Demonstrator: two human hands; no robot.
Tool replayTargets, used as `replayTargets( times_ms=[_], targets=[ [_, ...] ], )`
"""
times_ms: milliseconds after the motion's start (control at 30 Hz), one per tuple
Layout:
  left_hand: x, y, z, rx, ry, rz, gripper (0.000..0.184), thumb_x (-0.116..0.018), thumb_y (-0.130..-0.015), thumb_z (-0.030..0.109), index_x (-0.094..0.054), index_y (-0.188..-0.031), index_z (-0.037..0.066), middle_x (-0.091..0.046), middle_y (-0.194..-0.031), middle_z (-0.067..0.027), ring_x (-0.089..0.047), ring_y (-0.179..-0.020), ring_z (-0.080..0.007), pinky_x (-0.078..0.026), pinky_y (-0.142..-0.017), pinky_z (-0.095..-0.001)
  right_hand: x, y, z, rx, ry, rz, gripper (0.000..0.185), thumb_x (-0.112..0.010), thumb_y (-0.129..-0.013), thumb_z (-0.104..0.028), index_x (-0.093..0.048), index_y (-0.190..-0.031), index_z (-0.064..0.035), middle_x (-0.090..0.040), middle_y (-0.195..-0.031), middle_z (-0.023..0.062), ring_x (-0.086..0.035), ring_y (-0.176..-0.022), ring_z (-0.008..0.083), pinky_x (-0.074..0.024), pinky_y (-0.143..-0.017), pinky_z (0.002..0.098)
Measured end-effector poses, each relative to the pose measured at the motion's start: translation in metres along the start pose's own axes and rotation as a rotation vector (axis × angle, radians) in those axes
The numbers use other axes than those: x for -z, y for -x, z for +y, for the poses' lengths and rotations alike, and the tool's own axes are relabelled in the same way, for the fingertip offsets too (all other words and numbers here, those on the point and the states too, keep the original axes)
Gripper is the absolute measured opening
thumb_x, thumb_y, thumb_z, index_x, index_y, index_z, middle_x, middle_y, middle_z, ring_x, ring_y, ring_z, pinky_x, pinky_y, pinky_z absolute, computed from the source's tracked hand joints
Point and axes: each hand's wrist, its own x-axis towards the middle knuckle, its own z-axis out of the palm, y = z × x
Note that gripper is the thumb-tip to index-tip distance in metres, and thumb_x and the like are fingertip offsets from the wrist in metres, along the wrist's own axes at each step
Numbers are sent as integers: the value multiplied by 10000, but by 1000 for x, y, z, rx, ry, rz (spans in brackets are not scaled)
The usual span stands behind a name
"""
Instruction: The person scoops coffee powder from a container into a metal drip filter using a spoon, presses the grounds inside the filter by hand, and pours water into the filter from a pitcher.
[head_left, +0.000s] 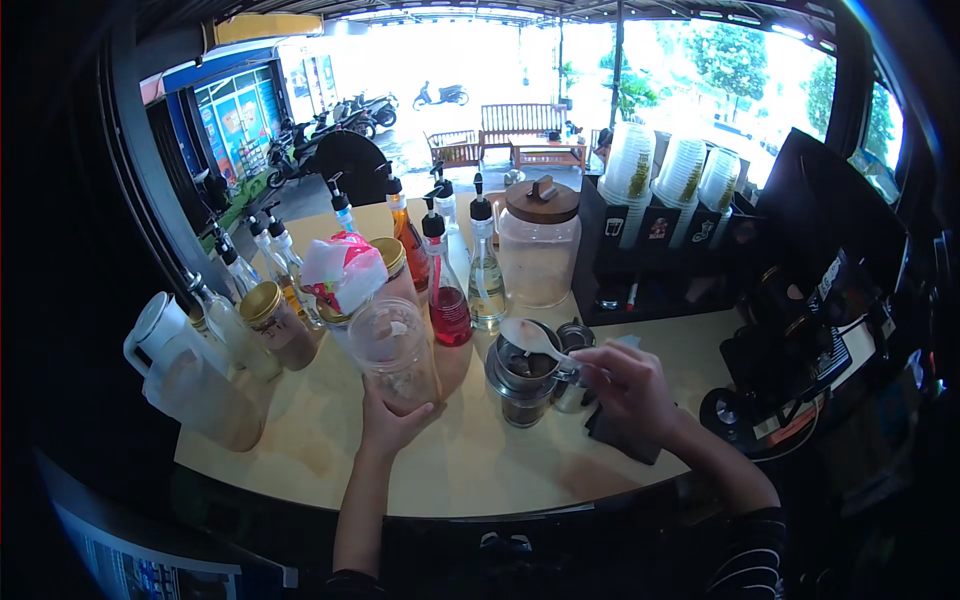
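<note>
My left hand (396,422) is wrapped round the lower part of a clear, open-topped jar (392,350), which leans a little over the table. My right hand (632,388) grips a pale spoon (530,337) by its handle. The spoon's bowl hovers above a metal drip coffee filter (513,377) that sits on a glass cup (524,411). Something dark shows inside the filter. Just right of it, partly behind my fingers, stands another small metal and glass vessel (574,340). Under my right wrist lies a dark cloth (625,437).
Several pump bottles, one with red syrup (449,310), stand behind the jar. A large wooden-lidded canister (540,250) is at the back. Gold-lidded jars (277,318) and a pitcher (203,390) stand left. Stacked plastic cups (682,170) fill a black holder (655,262) at right.
</note>
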Motion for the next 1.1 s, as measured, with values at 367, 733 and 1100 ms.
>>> replayTargets(
  times_ms=[367, 733, 1100],
  targets=[
    [3, 3, 11, -161, -2, -36, 965, -904, -485, 136, -373, -1282, 23, -500, -1242, -119, -523, -1161, -234, -441, -991, -363, -60, -104, -53, 654, 610, -152, 255, -661, -712, -78, -646, -965, -90, -557, -1075, 56, -528, -1053, 185, -397, -927, 405],
    [9, 2, 8, 67, 137, -63, 923, -887, -513, 68, -380, -1283, 19, -532, -1244, -128, -530, -1172, -221, -430, -1012, -361, -34, -85, -38, 518, 271, 130, 192, -654, -808, -92, -660, -1000, -82, -559, -1101, 98, -548, -1036, 254, -408, -911, 411],
    [11, 28, 36, -465, -351, 540, 648, -803, -680, 221, -483, -1201, 8, -560, -1141, -126, -561, -1079, -280, -422, -960, -393, -54, 60, 145, -194, -129, 374, 84, -620, -872, -59, -607, -917, 11, -586, -853, 82, -604, -763, 150, -465, -677, 265]
  ],
)
